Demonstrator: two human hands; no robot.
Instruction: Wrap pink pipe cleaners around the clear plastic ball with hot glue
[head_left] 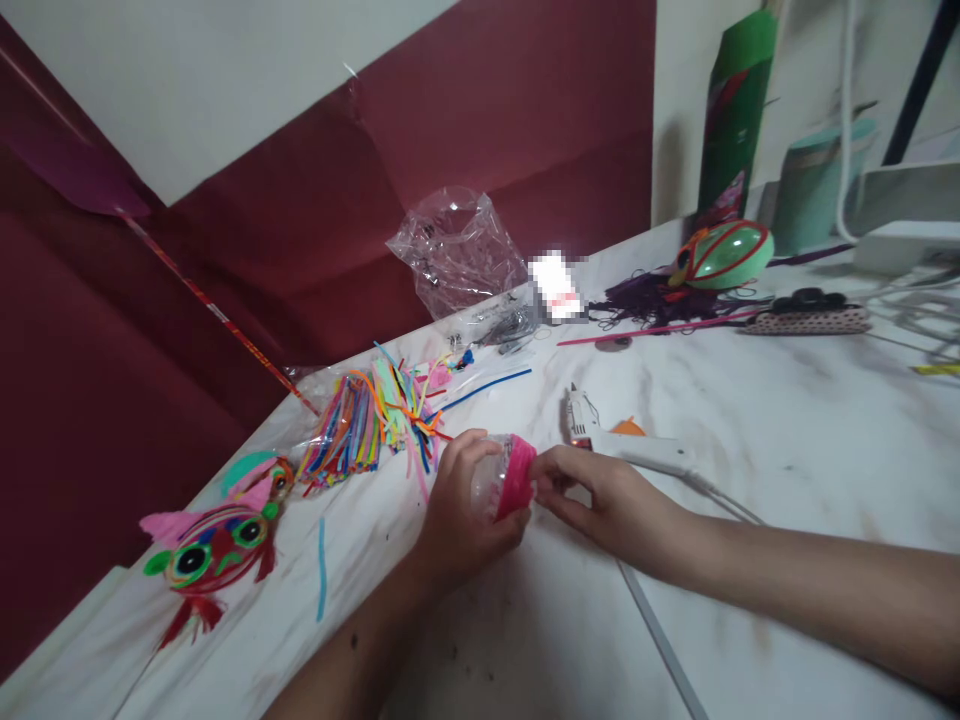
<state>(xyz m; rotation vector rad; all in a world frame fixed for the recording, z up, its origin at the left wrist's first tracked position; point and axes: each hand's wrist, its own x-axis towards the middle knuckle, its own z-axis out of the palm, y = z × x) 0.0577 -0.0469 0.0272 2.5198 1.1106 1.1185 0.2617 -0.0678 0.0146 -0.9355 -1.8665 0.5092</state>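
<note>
Currently: Pink Band Applied at One End, Clear Body Uncovered

1. Workpiece position. The clear container [486,482] is held off the table [787,420], just in front and to the left of the glue gun [622,445]. It lies on its side between both hands.

2. Left hand. The left hand [457,515] is closed around the clear body, with the fingers curled over the top and the thumb underneath. It sits left of the glue gun, nearer the camera.

3. Right hand. The right hand [600,495] pinches the pink band [516,477] between thumb and fingertips at the end of the container that faces the glue gun. This hand lies directly in front of the glue gun body and does not touch it.

4. Progress, as judged. The pink band covers one end only. The rest of the container shows bare and transparent where the left hand does not hide it. Whether the band is fully fixed cannot be told. The glue gun lies flat on the table, not held.

5. Materials. A bundle of coloured strips [367,420] lies well left of the glue gun, still bunched in its wrapper. A red fish figure [214,545] lies farther left; a green fish figure [724,255] stands behind and to the right of the glue gun. Both appear fully covered, unlike the workpiece.
</note>
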